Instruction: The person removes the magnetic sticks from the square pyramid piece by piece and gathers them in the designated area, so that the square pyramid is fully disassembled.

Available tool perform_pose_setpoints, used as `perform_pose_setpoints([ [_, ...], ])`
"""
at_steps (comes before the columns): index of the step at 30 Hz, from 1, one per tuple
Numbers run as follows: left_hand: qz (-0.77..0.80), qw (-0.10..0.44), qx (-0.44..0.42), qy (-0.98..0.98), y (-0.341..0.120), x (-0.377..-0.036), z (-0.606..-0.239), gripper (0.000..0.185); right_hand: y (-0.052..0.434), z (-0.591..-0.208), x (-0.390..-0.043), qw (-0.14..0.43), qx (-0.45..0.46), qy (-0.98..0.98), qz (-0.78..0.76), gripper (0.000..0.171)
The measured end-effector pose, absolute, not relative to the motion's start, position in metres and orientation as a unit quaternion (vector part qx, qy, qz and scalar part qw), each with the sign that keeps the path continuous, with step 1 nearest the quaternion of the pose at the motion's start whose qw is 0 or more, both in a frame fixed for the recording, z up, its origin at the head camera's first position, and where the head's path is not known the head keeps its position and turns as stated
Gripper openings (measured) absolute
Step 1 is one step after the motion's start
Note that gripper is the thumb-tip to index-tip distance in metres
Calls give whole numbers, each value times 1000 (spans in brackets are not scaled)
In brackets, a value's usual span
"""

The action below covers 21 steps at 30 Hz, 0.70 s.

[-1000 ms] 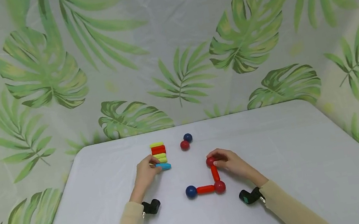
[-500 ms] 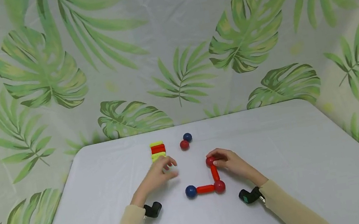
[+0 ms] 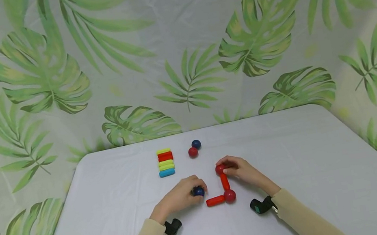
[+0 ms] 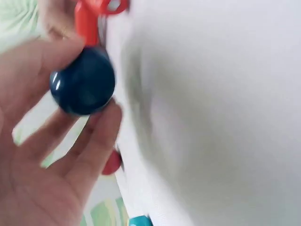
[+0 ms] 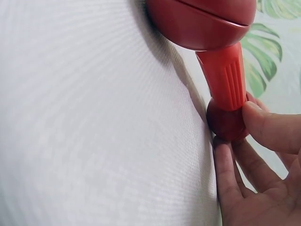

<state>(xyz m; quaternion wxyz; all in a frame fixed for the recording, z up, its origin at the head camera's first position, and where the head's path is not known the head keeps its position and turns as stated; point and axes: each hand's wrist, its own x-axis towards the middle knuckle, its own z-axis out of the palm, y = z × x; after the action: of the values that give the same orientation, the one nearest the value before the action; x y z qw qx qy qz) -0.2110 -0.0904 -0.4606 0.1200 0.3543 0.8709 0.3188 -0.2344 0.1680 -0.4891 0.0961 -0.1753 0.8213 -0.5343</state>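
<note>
On the white table (image 3: 290,150), the left hand (image 3: 180,197) pinches a glossy dark-blue ball (image 3: 198,191) in curled fingers just left of the red plastic L-shaped rod-and-ball piece (image 3: 225,189), apparently detached from it, while the right hand (image 3: 243,171) grips that piece's far red ball (image 3: 220,168).
</note>
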Motion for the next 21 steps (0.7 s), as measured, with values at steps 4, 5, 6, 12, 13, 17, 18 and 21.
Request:
perform_pose_setpoints([
  [4,457,31,250,853,-92,-239,-454,24,169,-488,-233,94,-176,822,-534,27],
  [5,480,5,222,849,-92,-248,-453,25,169,-488,-233,94,-175,819,-538,27],
  [6,499,-16,194,844,-92,-257,-451,26,168,-485,-230,96,-176,817,-541,27],
  [12,520,-58,88,847,-86,-301,-452,26,167,-488,-230,98,-179,817,-539,27],
  [13,519,-53,78,850,-84,-306,-454,26,168,-493,-232,96,-178,818,-539,27],
  [17,502,-35,57,862,-77,-318,-461,24,169,-492,-232,97,-178,816,-541,27],
  [18,497,-32,54,866,-75,-320,-462,24,169,-492,-233,97,-179,816,-541,27],
  [21,481,-24,52,875,-71,-325,-466,23,170,-491,-232,96,-176,818,-539,27],
])
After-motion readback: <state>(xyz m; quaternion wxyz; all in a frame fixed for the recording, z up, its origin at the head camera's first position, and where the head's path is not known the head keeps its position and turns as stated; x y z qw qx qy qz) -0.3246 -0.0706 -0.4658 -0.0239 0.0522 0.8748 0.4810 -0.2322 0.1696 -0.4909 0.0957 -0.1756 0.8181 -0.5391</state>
